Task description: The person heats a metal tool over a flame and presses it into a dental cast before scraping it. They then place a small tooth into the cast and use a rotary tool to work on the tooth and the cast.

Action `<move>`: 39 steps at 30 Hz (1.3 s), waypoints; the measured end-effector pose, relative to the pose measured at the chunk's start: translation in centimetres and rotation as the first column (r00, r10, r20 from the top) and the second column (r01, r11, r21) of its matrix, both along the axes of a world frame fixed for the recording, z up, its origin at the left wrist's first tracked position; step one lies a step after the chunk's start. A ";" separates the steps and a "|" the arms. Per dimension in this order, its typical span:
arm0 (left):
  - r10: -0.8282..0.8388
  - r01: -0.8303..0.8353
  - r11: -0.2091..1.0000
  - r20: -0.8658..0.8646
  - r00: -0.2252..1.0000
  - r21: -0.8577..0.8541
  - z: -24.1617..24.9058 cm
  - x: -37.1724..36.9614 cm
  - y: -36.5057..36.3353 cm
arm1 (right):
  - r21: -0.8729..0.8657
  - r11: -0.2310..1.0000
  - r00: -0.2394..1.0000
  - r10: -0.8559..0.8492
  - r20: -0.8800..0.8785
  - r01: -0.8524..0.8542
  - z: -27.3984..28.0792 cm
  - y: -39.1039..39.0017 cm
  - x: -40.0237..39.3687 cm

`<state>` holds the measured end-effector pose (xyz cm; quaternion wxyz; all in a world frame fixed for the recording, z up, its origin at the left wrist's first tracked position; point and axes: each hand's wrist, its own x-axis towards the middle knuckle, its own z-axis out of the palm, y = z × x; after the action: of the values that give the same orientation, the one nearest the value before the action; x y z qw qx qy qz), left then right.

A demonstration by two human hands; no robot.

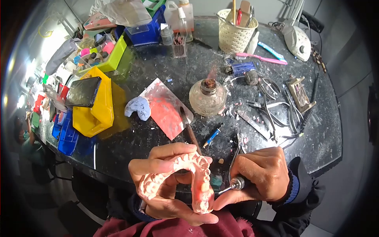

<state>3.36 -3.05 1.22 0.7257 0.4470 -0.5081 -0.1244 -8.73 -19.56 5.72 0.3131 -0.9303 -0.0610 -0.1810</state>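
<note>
Pink dental cast (pixel 185 177), a horseshoe arch of moulded teeth, sits near the bottom centre of the view, just over the near edge of the dark round table (pixel 316 130). The left hand (pixel 162 185) cradles it, fingers curled over the far side of the arch and thumb and palm under the near side, so the teeth face up and to the right. The right hand (pixel 260 177) is closed around a metal handpiece (pixel 236 184), its thin tip touching the right end of the arch (the exact contact spot is too small to tell). Farther back on the table stands a glass spirit lamp (pixel 207 96) with a faint flame above its wick. Left of it lie a pink wax sheet (pixel 167 110) and a pale blue cast (pixel 138 107), just beside each other. A yellow bin (pixel 98 106) at the left carries a dark phone (pixel 83 91). At the far side stands a cream basket (pixel 236 29) holding tools, with a pink toothbrush (pixel 262 58) lying near it. Pliers (pixel 272 106) and wire lie scattered at the right, and a blue pen (pixel 213 135) rests between the lamp and the hands.
</note>
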 end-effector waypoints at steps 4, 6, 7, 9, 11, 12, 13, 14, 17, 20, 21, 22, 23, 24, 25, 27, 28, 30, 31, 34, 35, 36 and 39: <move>0.013 -0.013 1.000 -0.007 1.000 -0.018 -0.2 0.2 -0.2 | 0.047 0.999 0.999 0.023 -0.047 -0.021 0.2 -0.5 -0.1; 0.015 -0.015 1.000 -0.004 1.000 -0.020 -0.3 0.2 -0.2 | 0.030 0.999 0.998 0.024 -0.055 -0.023 0.0 -0.5 0.0; 0.011 -0.011 1.000 0.001 1.000 -0.013 -0.3 0.2 -0.2 | -0.001 1.000 0.999 0.020 -0.043 -0.020 -0.3 -0.4 0.0; 0.017 -0.018 1.000 -0.059 0.998 -0.010 -0.3 -0.1 -0.3 | -0.072 0.997 1.000 -0.012 -0.011 0.011 -0.6 -0.1 0.1; 0.037 -0.037 0.999 -0.123 0.992 0.001 -0.1 -0.5 -0.3 | -0.151 0.986 0.998 -0.063 0.032 0.067 -0.7 0.2 0.1; 0.045 -0.044 0.999 -0.124 0.991 0.014 -0.1 -0.5 -0.3 | -0.148 0.987 0.998 -0.058 0.024 0.061 -0.9 0.2 0.1; 0.046 -0.043 0.998 -0.063 0.997 0.042 -0.1 -0.2 -0.1 | -0.145 0.988 0.998 -0.053 0.017 0.055 -1.1 0.2 0.2; 0.048 -0.046 0.997 -0.028 0.998 0.059 -0.2 -0.1 -0.1 | -0.143 0.988 0.999 -0.049 0.011 0.050 -1.2 0.2 0.2; 0.063 -0.062 0.994 -0.009 0.998 0.086 -0.1 -0.2 -0.1 | -0.166 0.985 0.999 -0.049 0.025 0.052 -1.3 0.2 0.3; 0.074 -0.066 0.994 -0.085 0.994 0.090 0.3 -0.6 -0.1 | -0.193 0.980 0.999 -0.047 0.021 0.050 -1.3 0.3 0.2; 0.075 -0.067 0.993 -0.081 0.994 0.092 0.3 -0.6 -0.1 | -0.198 0.979 0.998 -0.050 0.028 0.055 -1.4 0.3 0.2; 0.073 -0.071 0.993 -0.017 0.997 0.097 0.0 -0.3 0.0 | -0.203 0.977 0.998 -0.053 0.036 0.060 -1.5 0.3 0.2; 0.072 -0.073 0.992 0.019 0.997 0.103 -0.1 -0.2 0.0 | -0.207 0.976 0.997 -0.057 0.043 0.065 -1.6 0.3 0.2; 0.071 -0.076 0.991 0.055 0.996 0.107 -0.1 0.0 0.0 | -0.208 0.976 0.997 -0.058 0.043 0.066 -1.6 0.4 0.2; 0.070 -0.077 0.991 0.062 0.996 0.112 0.0 0.0 0.0 | -0.208 0.976 0.997 -0.060 0.043 0.067 -1.5 0.4 0.2; 0.071 -0.079 0.990 0.069 0.995 0.113 0.0 0.0 0.0 | -0.209 0.975 0.997 -0.061 0.045 0.069 -1.6 0.4 0.1; 0.072 -0.079 0.991 0.068 0.995 0.110 0.0 0.0 0.0 | -0.209 0.975 0.997 -0.061 0.047 0.070 -1.6 0.4 0.1; 0.067 -0.073 0.992 0.068 0.995 0.101 -0.1 0.0 -0.1 | -0.210 0.975 0.996 -0.062 0.059 0.073 -1.7 0.4 0.1; 0.060 -0.066 0.993 0.070 0.996 0.095 -0.2 0.1 -0.1 | -0.210 0.975 0.996 -0.063 0.068 0.076 -1.8 0.4 0.1; 0.064 -0.070 0.993 0.068 0.996 0.095 -0.1 0.0 -0.1 | -0.210 0.975 0.996 -0.054 0.071 0.067 -1.8 0.3 0.2; 0.071 -0.077 0.992 0.070 0.995 0.097 -0.1 -0.1 -0.1 | -0.210 0.976 0.997 -0.049 0.067 0.063 -1.8 0.3 0.2; 0.078 -0.085 0.991 0.072 0.994 0.099 0.0 -0.2 -0.2 | -0.211 0.975 0.996 -0.050 0.071 0.064 -1.7 0.3 0.2; 0.101 -0.109 0.990 0.087 0.991 0.094 -0.1 -0.3 -0.3 | -0.211 0.975 0.995 -0.053 0.084 0.070 -1.8 0.4 0.2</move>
<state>3.02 -3.39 1.17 0.6870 0.5129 -0.5063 -0.0923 -8.51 -19.18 3.94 0.2029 -0.9522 -0.0633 -0.2192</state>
